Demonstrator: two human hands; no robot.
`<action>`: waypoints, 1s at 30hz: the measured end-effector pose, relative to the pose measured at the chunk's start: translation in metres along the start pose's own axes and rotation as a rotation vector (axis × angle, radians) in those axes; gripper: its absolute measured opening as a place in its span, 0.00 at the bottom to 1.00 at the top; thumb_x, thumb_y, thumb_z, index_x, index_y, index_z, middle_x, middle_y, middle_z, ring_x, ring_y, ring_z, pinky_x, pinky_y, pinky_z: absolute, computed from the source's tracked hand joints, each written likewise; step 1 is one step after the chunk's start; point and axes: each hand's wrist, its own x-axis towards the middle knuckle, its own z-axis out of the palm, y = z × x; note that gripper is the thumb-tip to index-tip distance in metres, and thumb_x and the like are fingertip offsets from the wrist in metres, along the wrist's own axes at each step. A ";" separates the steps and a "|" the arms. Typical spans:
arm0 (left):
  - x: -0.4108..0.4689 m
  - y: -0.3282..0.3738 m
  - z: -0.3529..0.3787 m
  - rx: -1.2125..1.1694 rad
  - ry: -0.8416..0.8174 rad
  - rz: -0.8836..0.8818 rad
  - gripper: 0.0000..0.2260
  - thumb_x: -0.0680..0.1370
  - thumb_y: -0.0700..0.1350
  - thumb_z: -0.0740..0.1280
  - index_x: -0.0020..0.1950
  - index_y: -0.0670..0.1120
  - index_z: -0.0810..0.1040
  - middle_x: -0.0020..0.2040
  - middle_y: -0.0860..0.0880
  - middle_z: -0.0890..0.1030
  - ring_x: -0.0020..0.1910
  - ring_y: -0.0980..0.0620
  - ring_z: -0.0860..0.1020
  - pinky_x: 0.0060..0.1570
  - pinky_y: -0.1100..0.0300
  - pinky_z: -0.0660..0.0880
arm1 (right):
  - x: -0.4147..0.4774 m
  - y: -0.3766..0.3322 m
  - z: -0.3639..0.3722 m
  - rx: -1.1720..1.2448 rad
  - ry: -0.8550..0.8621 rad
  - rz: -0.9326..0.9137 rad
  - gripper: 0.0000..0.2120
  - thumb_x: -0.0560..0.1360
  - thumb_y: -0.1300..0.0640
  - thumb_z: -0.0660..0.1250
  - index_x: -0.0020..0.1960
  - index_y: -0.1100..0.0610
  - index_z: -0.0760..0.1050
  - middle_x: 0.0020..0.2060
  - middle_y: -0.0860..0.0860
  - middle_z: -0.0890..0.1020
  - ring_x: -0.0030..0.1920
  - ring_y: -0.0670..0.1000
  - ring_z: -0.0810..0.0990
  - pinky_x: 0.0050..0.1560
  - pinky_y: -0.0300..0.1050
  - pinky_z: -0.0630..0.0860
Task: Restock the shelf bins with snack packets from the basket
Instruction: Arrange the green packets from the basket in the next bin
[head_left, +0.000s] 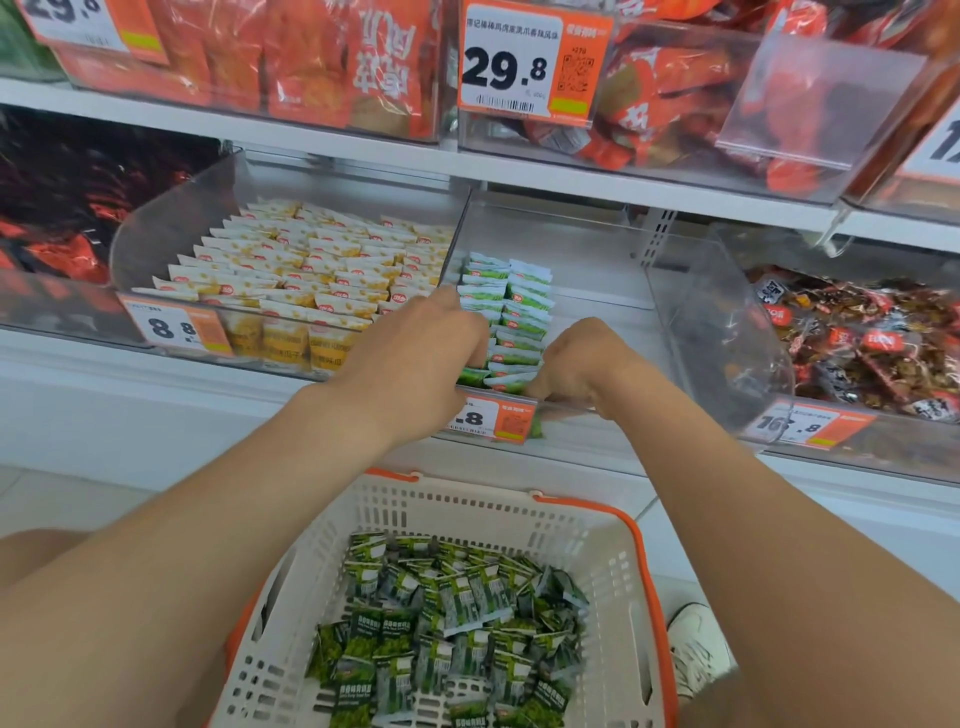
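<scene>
- Green packets (522, 312): small green-white pillow packs w/ red logo, standing in two neat rows at left-front of clear bin (675, 312), mid shelf.
- L hand (415, 353): back up, fingers curled down over left row; tips hidden, can't tell if gripping.
- R hand (587, 364): knuckles up, thumb + curled fingers pinching a front pack of right row, by bin's front rim.
- Price tag (498, 418) on bin front, partly hidden by L wrist.
- Yellow packets (311, 280) fill the bin to the left; dark-red snacks (862, 348) in the bin to the right.
- Basket (519, 501) below forearms, white w/ orange rim, holds loose packs (457, 623), same green.
</scene>
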 end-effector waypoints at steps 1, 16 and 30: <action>0.000 0.000 0.000 0.001 0.020 -0.015 0.18 0.72 0.42 0.79 0.57 0.52 0.77 0.57 0.49 0.69 0.51 0.46 0.74 0.42 0.52 0.74 | 0.000 0.000 0.000 0.022 0.025 -0.016 0.17 0.65 0.56 0.81 0.41 0.57 0.72 0.36 0.51 0.78 0.32 0.50 0.73 0.27 0.39 0.70; -0.007 -0.001 0.000 0.054 -0.018 -0.077 0.27 0.69 0.42 0.81 0.62 0.51 0.72 0.68 0.46 0.58 0.48 0.45 0.72 0.39 0.47 0.79 | -0.009 -0.008 -0.005 0.428 -0.499 0.115 0.27 0.77 0.57 0.75 0.72 0.60 0.70 0.65 0.69 0.77 0.49 0.64 0.87 0.54 0.61 0.84; -0.035 0.043 0.006 -0.129 0.065 0.002 0.15 0.76 0.58 0.67 0.36 0.50 0.74 0.34 0.53 0.78 0.39 0.51 0.78 0.37 0.54 0.77 | -0.074 0.026 -0.020 -0.150 0.489 -0.631 0.11 0.75 0.58 0.60 0.45 0.55 0.81 0.34 0.52 0.83 0.37 0.57 0.81 0.41 0.52 0.79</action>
